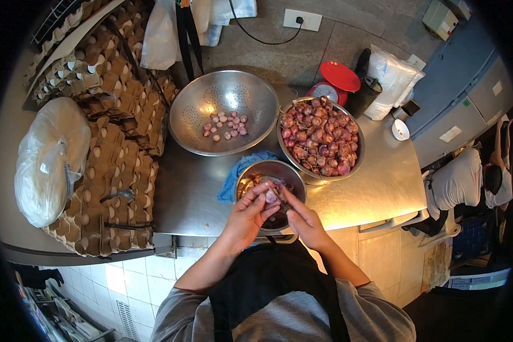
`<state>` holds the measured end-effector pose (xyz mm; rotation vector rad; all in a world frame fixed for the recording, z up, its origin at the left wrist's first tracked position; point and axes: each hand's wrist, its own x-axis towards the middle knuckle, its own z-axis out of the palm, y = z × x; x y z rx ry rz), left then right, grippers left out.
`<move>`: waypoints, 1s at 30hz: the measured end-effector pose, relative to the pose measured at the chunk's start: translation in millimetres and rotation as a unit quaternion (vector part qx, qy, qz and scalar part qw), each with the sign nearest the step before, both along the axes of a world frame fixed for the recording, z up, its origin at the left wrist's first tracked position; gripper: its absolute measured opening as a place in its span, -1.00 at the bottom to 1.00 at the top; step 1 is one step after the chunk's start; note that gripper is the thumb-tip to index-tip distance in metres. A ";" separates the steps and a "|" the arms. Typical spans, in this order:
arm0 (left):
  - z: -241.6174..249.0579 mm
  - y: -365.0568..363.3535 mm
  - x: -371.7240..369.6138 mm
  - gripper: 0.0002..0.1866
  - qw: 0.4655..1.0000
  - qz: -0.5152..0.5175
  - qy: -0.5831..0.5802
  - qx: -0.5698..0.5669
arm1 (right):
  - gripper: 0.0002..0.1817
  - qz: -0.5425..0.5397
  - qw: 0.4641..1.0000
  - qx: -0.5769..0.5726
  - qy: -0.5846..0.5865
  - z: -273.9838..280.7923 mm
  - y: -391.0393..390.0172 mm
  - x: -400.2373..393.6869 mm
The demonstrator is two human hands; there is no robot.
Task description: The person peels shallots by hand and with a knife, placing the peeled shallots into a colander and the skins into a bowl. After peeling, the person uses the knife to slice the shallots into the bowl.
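A small red onion (271, 196), partly pale, is pinched in the fingers of my left hand (249, 206). My right hand (307, 222) is close beside it, its index finger reaching to the onion and the other fingers curled. Whatever those curled fingers hold, if anything, is hidden. Both hands are over a small metal bowl (299, 181) with dark onion skins inside. Behind it on the left, a large metal colander (182, 122) contains several peeled onions (232, 122). To the right, a metal bowl (359, 157) is heaped with unpeeled red onions (322, 134).
A blue cloth (231, 179) lies by the small bowl on the steel table (376, 196). Stacked egg trays (105, 194) and a plastic bag (51, 162) fill the left. A red scale (339, 77) and white packs (388, 80) stand at the back. A person (456, 179) is farther right.
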<state>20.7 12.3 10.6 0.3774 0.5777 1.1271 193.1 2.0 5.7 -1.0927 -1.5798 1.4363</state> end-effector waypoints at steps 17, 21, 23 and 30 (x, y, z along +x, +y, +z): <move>-9.4 -0.5 -1.2 -0.69 1.000 -0.019 0.007 0.002 | -0.57 -0.029 0.996 0.087 -0.008 -15.1 4.2 -3.9; -4.1 -0.7 -3.5 -0.66 0.998 -0.066 -0.006 0.013 | -0.55 -0.069 0.993 -0.031 0.094 -6.7 8.2 -0.1; -0.5 -1.4 -4.1 -0.65 0.997 -0.071 -0.003 0.010 | -0.53 -0.072 0.992 -0.048 0.095 -0.1 12.9 6.5; -2.8 19.9 -16.9 -0.64 0.999 0.013 0.036 0.014 | -0.54 -0.059 0.997 -0.024 0.046 -3.7 15.8 7.4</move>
